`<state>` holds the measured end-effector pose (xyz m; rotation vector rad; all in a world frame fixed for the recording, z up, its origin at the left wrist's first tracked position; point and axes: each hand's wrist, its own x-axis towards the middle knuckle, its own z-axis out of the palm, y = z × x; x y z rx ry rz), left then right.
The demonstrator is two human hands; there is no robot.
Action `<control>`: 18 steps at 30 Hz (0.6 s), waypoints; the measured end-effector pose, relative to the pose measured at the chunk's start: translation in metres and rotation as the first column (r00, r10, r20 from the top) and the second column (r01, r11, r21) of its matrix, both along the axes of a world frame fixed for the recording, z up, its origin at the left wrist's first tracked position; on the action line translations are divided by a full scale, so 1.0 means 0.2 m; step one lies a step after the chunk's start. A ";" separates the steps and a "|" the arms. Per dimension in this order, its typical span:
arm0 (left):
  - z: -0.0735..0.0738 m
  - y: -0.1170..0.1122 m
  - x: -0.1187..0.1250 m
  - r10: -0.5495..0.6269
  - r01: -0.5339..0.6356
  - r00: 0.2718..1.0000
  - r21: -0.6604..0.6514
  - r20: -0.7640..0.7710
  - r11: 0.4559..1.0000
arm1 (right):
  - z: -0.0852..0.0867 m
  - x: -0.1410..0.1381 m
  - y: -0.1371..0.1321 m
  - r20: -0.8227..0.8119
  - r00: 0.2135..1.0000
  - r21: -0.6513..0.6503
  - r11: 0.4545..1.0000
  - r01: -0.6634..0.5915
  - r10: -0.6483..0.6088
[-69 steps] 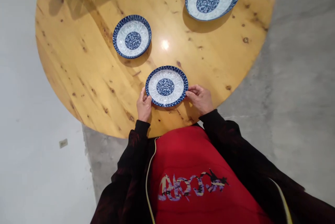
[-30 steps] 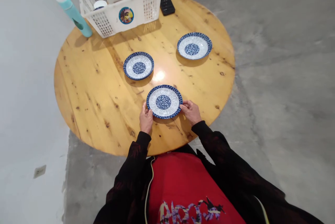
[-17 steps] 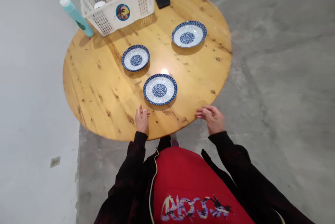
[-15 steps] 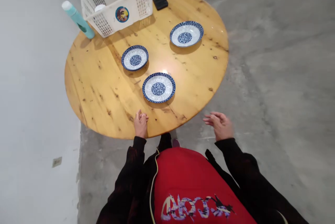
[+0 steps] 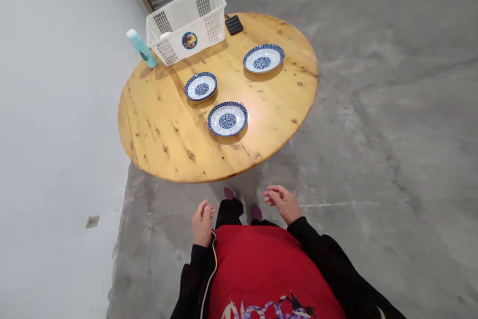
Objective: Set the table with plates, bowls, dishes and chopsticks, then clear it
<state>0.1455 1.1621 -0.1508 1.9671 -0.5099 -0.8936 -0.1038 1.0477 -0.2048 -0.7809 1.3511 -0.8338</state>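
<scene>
My left hand (image 5: pixel 202 223) hangs in front of the round wooden table (image 5: pixel 168 130), fingers loosely curled and apart, holding nothing. Off to its right, my right hand (image 5: pixel 284 203) is also empty, its fingers half stretched out towards the left. Neither hand touches the table. Closest to me on the tabletop lies a blue-and-white plate (image 5: pixel 227 119). Behind it to the left is a smaller plate (image 5: pixel 200 86) of the same pattern. A third, oval-looking plate (image 5: pixel 264 58) rests farther back on the right.
At the table's back stands a white plastic basket (image 5: pixel 197 35) with a white item partly visible inside. A light-blue bottle (image 5: pixel 142 49) is left of it, a black ridged object (image 5: pixel 234 25) right of it. A white wall (image 5: pixel 67 110) runs along the left; concrete floor (image 5: pixel 373 135) surrounds the table.
The view has drawn back from the table, showing more floor and both shoes. Both hands are now off the table's near edge, and my right hand has come in towards the left.
</scene>
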 end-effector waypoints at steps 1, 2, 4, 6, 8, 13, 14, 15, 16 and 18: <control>0.01 0.00 0.00 -0.005 0.005 1.000 -0.006 -0.007 1.000 | 0.01 0.02 0.02 0.001 0.999 -0.014 0.999 -0.046 0.046; 0.01 0.00 0.00 -0.011 0.010 1.000 -0.016 -0.014 1.000 | 0.02 0.03 0.04 -0.004 0.997 -0.024 0.997 -0.077 0.077; 0.02 -0.03 0.00 -0.031 0.029 0.999 -0.042 -0.031 0.999 | 0.01 0.02 0.08 -0.025 0.996 -0.028 0.995 -0.091 0.091; 0.03 -0.06 0.03 -0.060 0.056 0.997 -0.067 -0.051 0.996 | 0.00 0.01 0.11 -0.051 0.997 -0.022 0.998 -0.063 0.062; 0.04 -0.07 0.07 -0.096 0.090 0.993 -0.078 -0.072 0.993 | -0.01 0.02 0.13 -0.077 0.997 -0.020 1.000 -0.019 0.017; 0.07 0.03 0.32 -0.159 0.155 0.984 -0.056 -0.084 0.986 | 0.00 0.24 0.21 -0.089 0.995 -0.020 0.999 0.043 -0.045; 0.07 0.07 0.40 -0.158 0.155 0.985 -0.045 -0.073 0.987 | 0.00 0.31 0.23 -0.083 0.996 -0.018 0.999 0.033 -0.034; 0.07 0.11 0.48 -0.150 0.149 0.987 -0.033 -0.061 0.988 | 0.01 0.40 0.25 -0.077 0.997 -0.017 1.000 0.016 -0.018; 0.06 0.15 0.56 -0.137 0.136 0.989 -0.020 -0.049 0.990 | 0.01 0.48 0.28 -0.069 0.998 -0.016 1.000 -0.005 0.004; 0.04 0.22 0.72 -0.098 0.098 0.995 0.000 -0.030 0.995 | 0.01 0.66 0.33 -0.054 0.997 -0.018 0.998 -0.056 0.055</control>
